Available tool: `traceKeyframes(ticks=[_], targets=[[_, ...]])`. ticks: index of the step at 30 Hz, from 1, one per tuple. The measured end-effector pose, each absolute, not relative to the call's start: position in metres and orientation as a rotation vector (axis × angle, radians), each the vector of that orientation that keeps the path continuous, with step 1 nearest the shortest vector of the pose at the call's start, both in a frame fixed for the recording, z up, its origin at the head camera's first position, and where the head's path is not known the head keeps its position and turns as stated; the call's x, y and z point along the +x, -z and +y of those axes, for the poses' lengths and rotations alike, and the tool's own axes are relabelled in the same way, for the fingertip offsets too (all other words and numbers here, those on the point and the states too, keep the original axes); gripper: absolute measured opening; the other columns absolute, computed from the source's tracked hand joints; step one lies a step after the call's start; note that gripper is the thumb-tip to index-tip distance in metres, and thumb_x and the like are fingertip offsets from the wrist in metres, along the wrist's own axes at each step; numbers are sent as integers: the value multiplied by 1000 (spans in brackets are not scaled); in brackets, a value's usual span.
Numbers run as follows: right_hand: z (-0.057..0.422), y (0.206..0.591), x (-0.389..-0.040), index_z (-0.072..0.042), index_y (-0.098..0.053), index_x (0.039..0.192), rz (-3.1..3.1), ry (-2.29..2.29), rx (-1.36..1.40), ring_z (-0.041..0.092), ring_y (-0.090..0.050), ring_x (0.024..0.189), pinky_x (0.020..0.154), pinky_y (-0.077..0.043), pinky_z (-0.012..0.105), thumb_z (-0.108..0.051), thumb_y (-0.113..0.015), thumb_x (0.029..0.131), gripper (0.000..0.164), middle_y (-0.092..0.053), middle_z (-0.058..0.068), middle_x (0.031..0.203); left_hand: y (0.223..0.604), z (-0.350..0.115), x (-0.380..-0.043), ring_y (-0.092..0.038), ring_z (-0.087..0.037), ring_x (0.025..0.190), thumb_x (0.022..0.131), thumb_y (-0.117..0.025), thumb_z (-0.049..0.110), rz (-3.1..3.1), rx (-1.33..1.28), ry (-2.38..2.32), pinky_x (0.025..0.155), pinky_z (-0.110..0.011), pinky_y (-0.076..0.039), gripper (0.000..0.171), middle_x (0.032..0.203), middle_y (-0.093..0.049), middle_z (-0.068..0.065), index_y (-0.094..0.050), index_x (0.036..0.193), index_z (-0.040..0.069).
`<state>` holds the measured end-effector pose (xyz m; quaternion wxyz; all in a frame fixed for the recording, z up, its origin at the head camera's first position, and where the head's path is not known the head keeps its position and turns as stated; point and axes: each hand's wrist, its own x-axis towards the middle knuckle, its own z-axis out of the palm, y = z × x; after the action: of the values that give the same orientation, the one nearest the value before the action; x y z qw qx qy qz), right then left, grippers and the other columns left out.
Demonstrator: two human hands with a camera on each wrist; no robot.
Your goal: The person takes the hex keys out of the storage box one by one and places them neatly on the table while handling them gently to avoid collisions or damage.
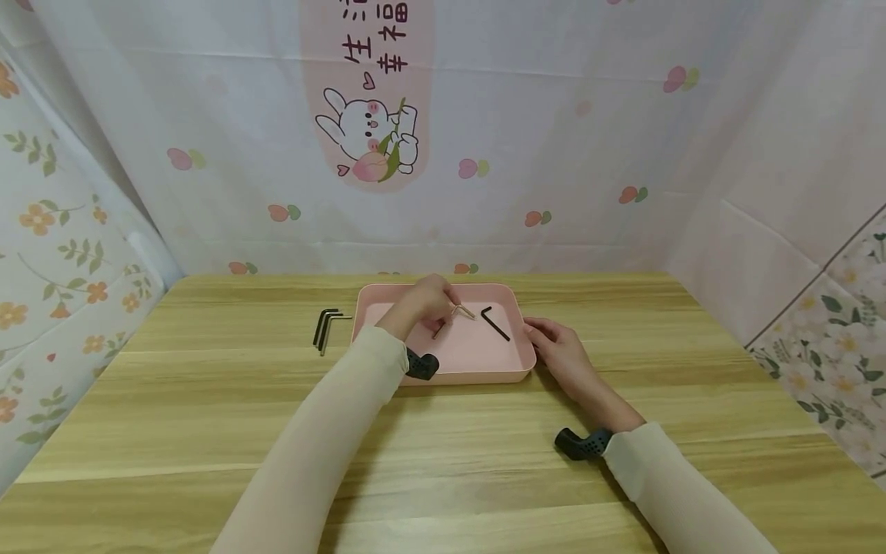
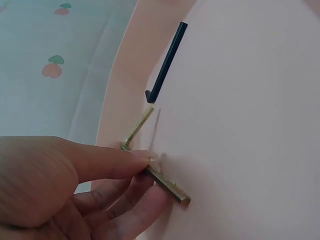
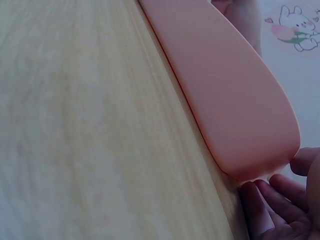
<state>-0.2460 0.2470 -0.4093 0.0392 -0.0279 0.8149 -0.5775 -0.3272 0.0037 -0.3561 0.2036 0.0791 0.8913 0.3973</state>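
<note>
Thumb and fingers of my left hand (image 2: 105,175) pinch a brass-coloured hex key (image 2: 172,190) low over the floor of a pink tray (image 1: 464,378). Part of the key is hidden under the thumb; its bend and both ends show in the left wrist view. Just beyond it a black hex key (image 1: 495,324) lies in the tray, towards the right side. At the tray's right end is my right hand (image 1: 564,354), its thumb and fingertips touching the outside of the wall and corner, as the right wrist view (image 3: 280,205) shows.
Several L-shaped hex keys (image 1: 327,331) lie together on the wooden table (image 1: 450,462), left of the tray. Behind the table hangs a white curtain (image 1: 554,138) with a rabbit print. Each wrist wears a black band (image 1: 584,445).
</note>
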Motion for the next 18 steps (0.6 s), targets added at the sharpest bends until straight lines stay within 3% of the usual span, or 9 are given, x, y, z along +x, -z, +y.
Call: traceKeyframes(ticks=[8, 13, 18], targets=[[248, 411, -247, -2, -47, 149, 2485, 1795, -79, 30, -52, 137, 91, -50, 10, -33, -50, 107, 51, -52, 21, 150, 351, -1, -323, -53, -16, 59, 87, -60, -10, 2465, 315, -1195, 54, -28, -50, 36, 86, -56, -7, -66, 121, 1], [248, 411, -248, -1, -46, 149, 2460, 1812, -88, 30, -52, 137, 93, -50, 11, -33, -50, 107, 52, -51, 21, 150, 347, -4, -316, -61, -18, 71, 93, -61, -3, 2382, 346, -1268, 60, -30, -60, 35, 94, -63, -12, -62, 128, 2], [247, 411, -248, 0, -45, 149, 2471, 1801, -93, 32, -51, 138, 94, -50, 11, -33, -50, 107, 54, -50, 23, 150, 347, -12, -308, -70, -29, 95, 96, -60, -1, 2321, 376, -1351, 68, -36, -64, 41, 117, -67, -25, -59, 137, 4]])
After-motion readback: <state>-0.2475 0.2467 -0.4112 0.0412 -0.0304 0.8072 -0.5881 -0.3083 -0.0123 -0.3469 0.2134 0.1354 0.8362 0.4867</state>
